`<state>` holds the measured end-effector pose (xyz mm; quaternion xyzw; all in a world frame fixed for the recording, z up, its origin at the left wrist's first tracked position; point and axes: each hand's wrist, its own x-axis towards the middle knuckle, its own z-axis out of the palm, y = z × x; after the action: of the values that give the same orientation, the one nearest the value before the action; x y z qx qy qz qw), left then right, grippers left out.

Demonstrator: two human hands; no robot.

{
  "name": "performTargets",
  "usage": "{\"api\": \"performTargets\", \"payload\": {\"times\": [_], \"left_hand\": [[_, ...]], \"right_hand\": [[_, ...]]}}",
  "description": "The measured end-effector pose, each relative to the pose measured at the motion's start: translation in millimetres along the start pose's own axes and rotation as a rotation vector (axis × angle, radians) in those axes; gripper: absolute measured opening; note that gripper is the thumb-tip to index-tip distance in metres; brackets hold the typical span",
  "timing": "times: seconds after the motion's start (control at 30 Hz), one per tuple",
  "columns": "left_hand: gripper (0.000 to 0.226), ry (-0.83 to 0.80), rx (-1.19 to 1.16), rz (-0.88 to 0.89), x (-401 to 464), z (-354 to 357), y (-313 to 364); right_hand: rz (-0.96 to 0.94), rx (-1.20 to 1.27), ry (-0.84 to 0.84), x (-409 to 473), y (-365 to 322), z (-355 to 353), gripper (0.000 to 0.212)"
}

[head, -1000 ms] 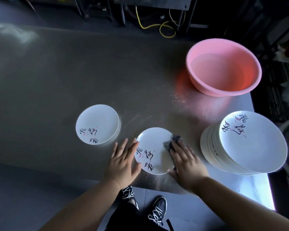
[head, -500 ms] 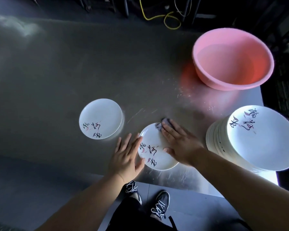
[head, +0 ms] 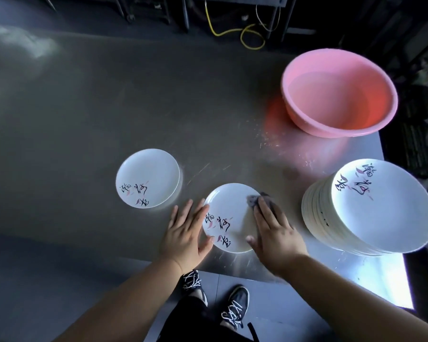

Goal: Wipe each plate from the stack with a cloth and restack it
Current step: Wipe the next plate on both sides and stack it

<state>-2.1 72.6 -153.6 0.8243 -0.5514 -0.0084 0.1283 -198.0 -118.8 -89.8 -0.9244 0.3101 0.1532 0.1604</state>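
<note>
A white plate with black brush lettering (head: 229,213) lies flat near the table's front edge. My left hand (head: 185,234) rests flat against its left rim with fingers straight. My right hand (head: 273,229) presses a small grey cloth (head: 253,200) onto the plate's right side with flat fingers. At the right stands a tall stack of matching plates (head: 381,208), leaning slightly. Left of the middle plate, a single plate (head: 147,177) lies alone.
A pink basin (head: 339,91) holding water stands at the back right on the steel table (head: 109,107). The table's front edge runs just below my hands, with my shoes (head: 232,304) under it. Yellow cable and metal legs are behind the table.
My right hand slid the cloth from the plate's far edge round to its right side. The left hand stayed on the left rim.
</note>
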Motion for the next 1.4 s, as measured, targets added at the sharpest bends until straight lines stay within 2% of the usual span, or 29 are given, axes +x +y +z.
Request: {"api": "performTargets", "payload": {"times": [0.1,0.17,0.33,0.5,0.57,0.73,0.83,0.93,1.0,1.1,1.23,1.4], "left_hand": [[0.082,-0.018,0.013,-0.001,-1,1,-1],[0.080,-0.026,0.004,-0.017,-2,2,-1],[0.075,-0.061,-0.014,-0.044,-1,1,0],[0.078,-0.074,-0.028,-0.074,-1,2,1],[0.078,-0.067,-0.034,-0.073,0,2,0],[0.079,-0.102,-0.054,-0.098,-1,3,2],[0.079,-0.056,-0.083,-0.133,-3,1,8],[0.074,0.061,-0.042,-0.058,-11,-3,22],[0.066,0.057,-0.033,0.022,-20,-5,26],[0.044,0.003,-0.095,0.082,-28,-4,24],[0.022,0.010,-0.132,0.053,-28,-5,28],[0.016,-0.030,-0.150,-0.003,-30,-5,31]], "right_hand": [[0.025,-0.003,0.011,-15,-5,10,0.095],[-0.007,-0.007,0.054,4,-4,1,0.091],[-0.040,0.028,0.019,35,3,-10,0.082],[0.072,0.123,-0.006,-28,-29,26,0.096],[0.078,0.170,-0.015,-23,-26,22,0.097],[0.005,0.127,0.032,26,1,-8,0.075],[0.054,0.156,0.022,3,-14,2,0.080],[0.048,0.191,-0.031,-44,-34,18,0.085],[0.042,0.196,-0.088,-52,-35,16,0.085],[-0.004,0.182,-0.034,-16,-16,1,0.081],[-0.035,0.169,-0.010,14,-3,-10,0.078],[0.082,0.238,-0.037,-40,-41,25,0.087]]}}
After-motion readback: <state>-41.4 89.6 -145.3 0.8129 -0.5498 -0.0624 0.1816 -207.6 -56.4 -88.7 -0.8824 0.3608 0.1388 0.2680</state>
